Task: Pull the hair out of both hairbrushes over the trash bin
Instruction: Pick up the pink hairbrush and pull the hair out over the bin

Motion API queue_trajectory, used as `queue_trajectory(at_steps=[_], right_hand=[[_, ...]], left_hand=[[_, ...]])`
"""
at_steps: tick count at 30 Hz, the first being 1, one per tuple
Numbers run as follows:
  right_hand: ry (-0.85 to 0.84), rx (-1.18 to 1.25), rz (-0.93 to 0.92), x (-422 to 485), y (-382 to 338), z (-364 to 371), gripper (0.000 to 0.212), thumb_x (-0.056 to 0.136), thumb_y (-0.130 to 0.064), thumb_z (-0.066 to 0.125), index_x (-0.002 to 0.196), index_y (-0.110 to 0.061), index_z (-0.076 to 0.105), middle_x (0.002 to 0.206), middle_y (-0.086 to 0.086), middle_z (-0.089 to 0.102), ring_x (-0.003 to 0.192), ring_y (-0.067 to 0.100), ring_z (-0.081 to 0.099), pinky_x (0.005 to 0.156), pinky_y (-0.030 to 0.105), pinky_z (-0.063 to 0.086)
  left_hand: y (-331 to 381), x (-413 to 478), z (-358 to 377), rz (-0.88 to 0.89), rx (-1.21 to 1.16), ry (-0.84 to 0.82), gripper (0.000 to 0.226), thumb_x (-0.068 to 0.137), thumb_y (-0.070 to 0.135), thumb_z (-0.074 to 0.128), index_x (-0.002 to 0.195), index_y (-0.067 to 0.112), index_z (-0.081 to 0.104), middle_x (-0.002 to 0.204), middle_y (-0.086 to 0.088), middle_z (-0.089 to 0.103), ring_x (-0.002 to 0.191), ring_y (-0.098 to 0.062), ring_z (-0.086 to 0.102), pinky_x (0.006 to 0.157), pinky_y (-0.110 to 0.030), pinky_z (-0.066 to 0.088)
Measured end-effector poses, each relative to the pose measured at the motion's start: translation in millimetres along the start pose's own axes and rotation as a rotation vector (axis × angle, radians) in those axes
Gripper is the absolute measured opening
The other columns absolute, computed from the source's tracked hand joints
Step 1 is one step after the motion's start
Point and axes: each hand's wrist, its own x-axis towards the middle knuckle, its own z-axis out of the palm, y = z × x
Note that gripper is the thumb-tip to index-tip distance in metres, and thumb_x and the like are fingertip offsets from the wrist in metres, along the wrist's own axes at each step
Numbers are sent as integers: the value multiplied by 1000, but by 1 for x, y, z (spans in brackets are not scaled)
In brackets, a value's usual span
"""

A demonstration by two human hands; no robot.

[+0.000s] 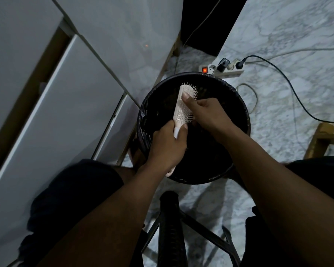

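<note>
A pale pink hairbrush (181,106) is held over a round black trash bin (241,112) lined with a black bag. My left hand (167,149) is wrapped around its handle, bristles facing right. My right hand (204,112) rests on the bristle pad, thumb pressed near the top of the head, fingers at the lower bristles. Whether any hair is pinched between the fingers cannot be made out in the dim light. A second hairbrush is not in view.
White cabinet fronts (56,93) stand at the left. A power strip (222,71) with a lit switch and cables (278,72) lie on the marble floor behind the bin. A wooden leg (320,139) is at the right, a black stand (170,228) between my knees.
</note>
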Motion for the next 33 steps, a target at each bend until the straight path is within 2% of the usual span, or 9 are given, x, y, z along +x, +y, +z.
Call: queue_trajectory(at_steps=[3, 8, 11, 14, 18, 21, 25, 28, 33], right_hand=[[1, -56, -8, 2, 3, 0, 76, 84, -72, 59, 65, 1, 61, 54, 11, 44, 46, 17, 40, 56, 31, 31], [180, -42, -6, 13, 9, -10, 54, 90, -49, 67, 53, -10, 61, 33, -6, 48, 30, 3, 41, 48, 24, 34], [230, -76, 22, 20, 13, -21, 47, 92, -43, 64, 67, -3, 65, 52, 2, 56, 48, 16, 52, 61, 32, 45], [105, -147, 132, 20, 18, -19, 31, 87, -42, 71, 79, -12, 68, 76, 7, 69, 66, 19, 63, 69, 34, 53], [15, -50, 140, 10, 9, -7, 67, 78, -55, 77, 130, -16, 60, 119, 2, 65, 106, 21, 65, 84, 38, 56], [-87, 201, 92, 4, 5, -1, 92, 75, -34, 88, 150, -19, 38, 123, 4, 59, 110, 20, 64, 80, 44, 62], [77, 281, -5, 7, 7, 4, 64, 75, -18, 89, 131, -12, 58, 106, 22, 70, 85, 22, 71, 66, 33, 61], [165, 253, -31, 10, 10, 1, 38, 78, -23, 86, 108, -15, 64, 99, 29, 71, 76, 23, 67, 65, 34, 59], [321, 279, -23, 16, 16, -3, 21, 80, -32, 83, 80, -19, 66, 89, 15, 74, 78, 17, 68, 81, 47, 60]], left_hand=[[-3, 1, 0, -4, 49, 15, 29, 101, 43, 52, 92, 17, 62, 74, 3, 66, 60, -6, 62, 53, -23, 44], [-10, 5, 0, -69, 97, 102, 32, 100, 46, 52, 93, 15, 58, 88, -6, 68, 79, -27, 65, 66, -33, 47], [-10, 6, -1, -89, 114, 138, 31, 100, 42, 53, 87, 15, 54, 85, -5, 66, 78, -26, 63, 66, -29, 40], [-10, 6, -1, -93, 121, 141, 31, 100, 43, 53, 90, 14, 56, 90, -8, 68, 82, -28, 64, 68, -30, 41], [-9, 7, 0, -97, 80, 73, 32, 98, 47, 52, 92, 16, 59, 89, -6, 70, 81, -28, 67, 71, -35, 51], [-4, 3, 0, -115, -24, -48, 30, 98, 46, 51, 92, 20, 64, 73, 0, 66, 64, -24, 69, 64, -44, 60], [2, 1, 0, -114, -63, -115, 32, 102, 43, 52, 96, 16, 66, 59, 5, 57, 41, -10, 60, 41, -24, 46], [1, 0, 1, -57, -64, -139, 33, 101, 46, 53, 94, 16, 66, 60, 5, 58, 45, -10, 60, 47, -37, 57], [-1, -3, 2, -3, -41, -176, 36, 100, 45, 54, 93, 12, 66, 58, 6, 57, 48, -11, 60, 57, -48, 59]])
